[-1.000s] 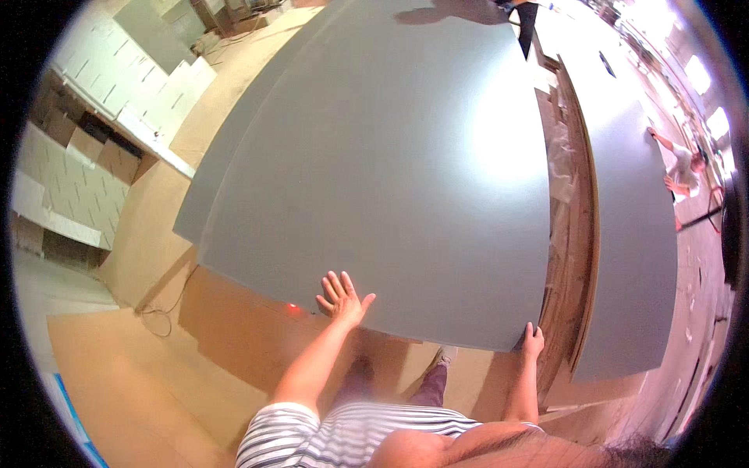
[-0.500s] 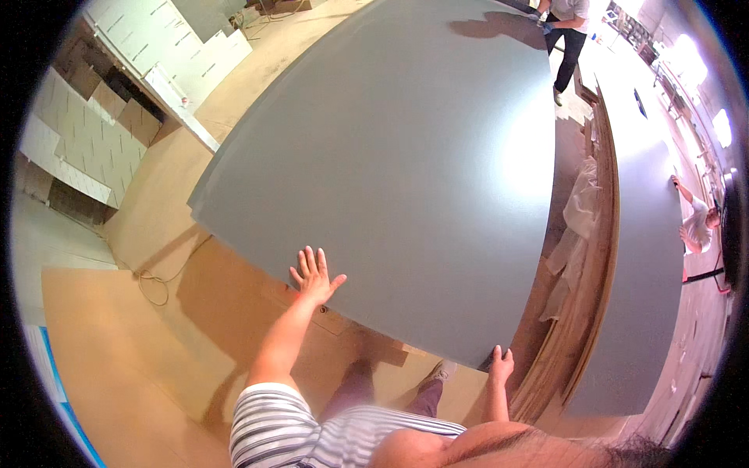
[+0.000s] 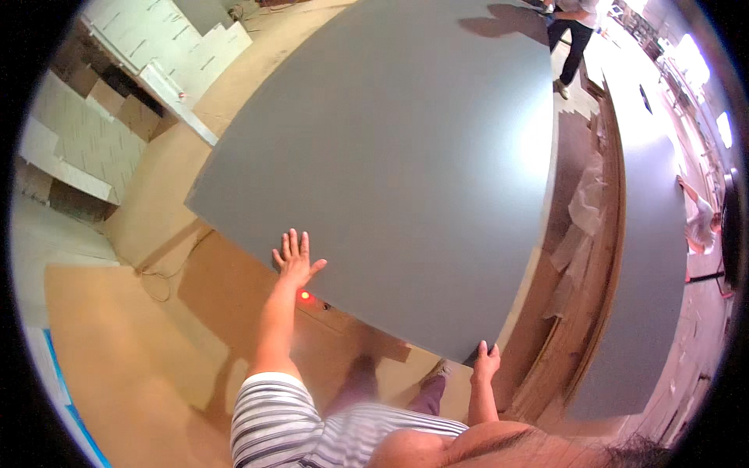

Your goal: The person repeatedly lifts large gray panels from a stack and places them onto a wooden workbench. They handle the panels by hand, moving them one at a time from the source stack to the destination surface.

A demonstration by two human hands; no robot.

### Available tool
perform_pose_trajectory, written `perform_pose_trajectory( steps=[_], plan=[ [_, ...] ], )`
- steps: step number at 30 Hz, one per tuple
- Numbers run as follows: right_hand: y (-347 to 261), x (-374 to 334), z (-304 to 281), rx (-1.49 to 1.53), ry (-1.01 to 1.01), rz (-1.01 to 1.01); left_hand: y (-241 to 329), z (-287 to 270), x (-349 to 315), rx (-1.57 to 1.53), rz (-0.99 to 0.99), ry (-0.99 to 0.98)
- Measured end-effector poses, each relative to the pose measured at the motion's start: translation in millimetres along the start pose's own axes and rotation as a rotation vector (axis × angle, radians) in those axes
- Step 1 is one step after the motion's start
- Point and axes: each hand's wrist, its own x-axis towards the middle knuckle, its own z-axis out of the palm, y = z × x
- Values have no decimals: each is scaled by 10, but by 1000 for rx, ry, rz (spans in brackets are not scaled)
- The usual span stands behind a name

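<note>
A large, smooth grey panel (image 3: 382, 171) stretches from my hands to the far end of the view. On its near edge my left hand (image 3: 296, 260) lies flat, fingers and thumb spread over the top face. The near right corner is gripped by my right hand (image 3: 484, 361), thumb on top; its other fingers are mostly hidden beneath. Across the panel a co-worker (image 3: 571, 31) stands at its far right corner, with gloved hands near the edge. A small red light (image 3: 305, 296) glows beneath my left wrist.
To the right, another grey sheet (image 3: 636, 312) lies beyond stacked brown boards (image 3: 601, 312) and crumpled clear plastic (image 3: 583, 203). A second person (image 3: 702, 226) reaches onto that sheet. Pale printed boards (image 3: 168, 47) stand at the left; a cable (image 3: 162, 288) lies on the floor.
The grey panel's near end has shifted left, along with both my hands, widening the gap on its right. The red light under my left wrist now shows. The far co-worker has moved slightly right.
</note>
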Motion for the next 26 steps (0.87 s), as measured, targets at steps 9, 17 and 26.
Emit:
perform_pose_trajectory(
  steps=[9, 17, 26],
  plan=[
    [-63, 47, -63, -137, 10, 40, 50, 748, 160, 83, -157, 539],
    [171, -67, 2, -85, 72, 10, -23, 814, 297, 73, -180, 487],
    [234, -198, -401, -189, -151, -93, -343, 869, 557, 126, -141, 411]
  ],
)
